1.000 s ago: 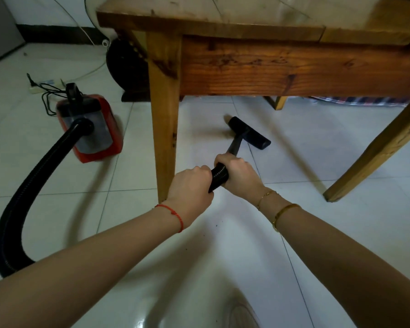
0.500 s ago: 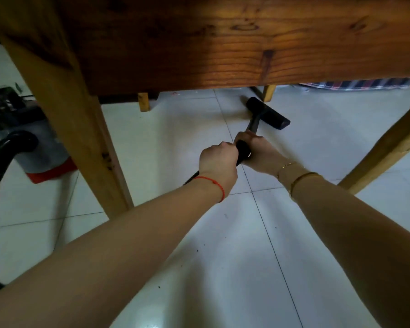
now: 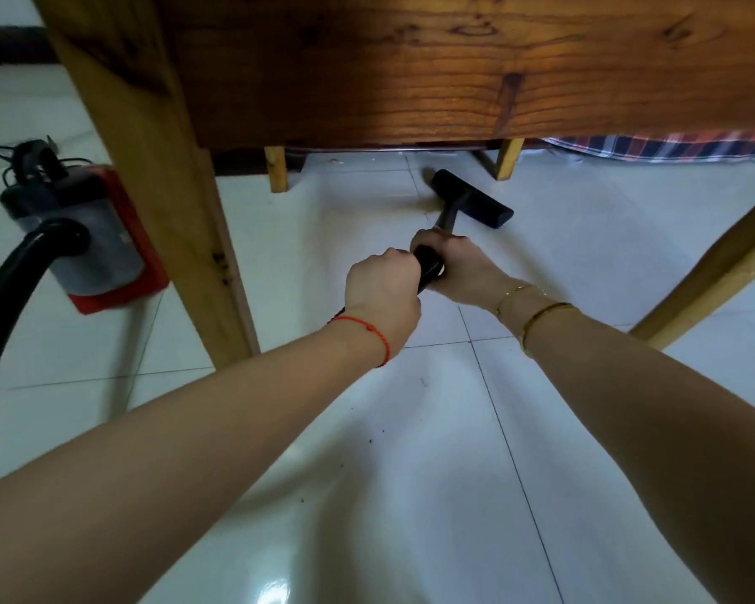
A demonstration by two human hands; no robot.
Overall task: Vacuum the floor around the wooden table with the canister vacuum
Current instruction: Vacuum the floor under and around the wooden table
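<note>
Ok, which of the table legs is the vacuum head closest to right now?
The short-looking far leg just right of the vacuum head, at the back under the table. The other far leg sits further left, and the two near legs are well back toward the hands.

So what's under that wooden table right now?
Under the wooden table, the black vacuum head sits on the white tile floor, between two far legs. Both hands grip its tube. Plaid cloth shows behind; the apron hides everything farther back.

Both arms outstretched, left hand [image 3: 382, 289] and right hand [image 3: 458, 265] close together, fingers curled in tight grips.
</note>
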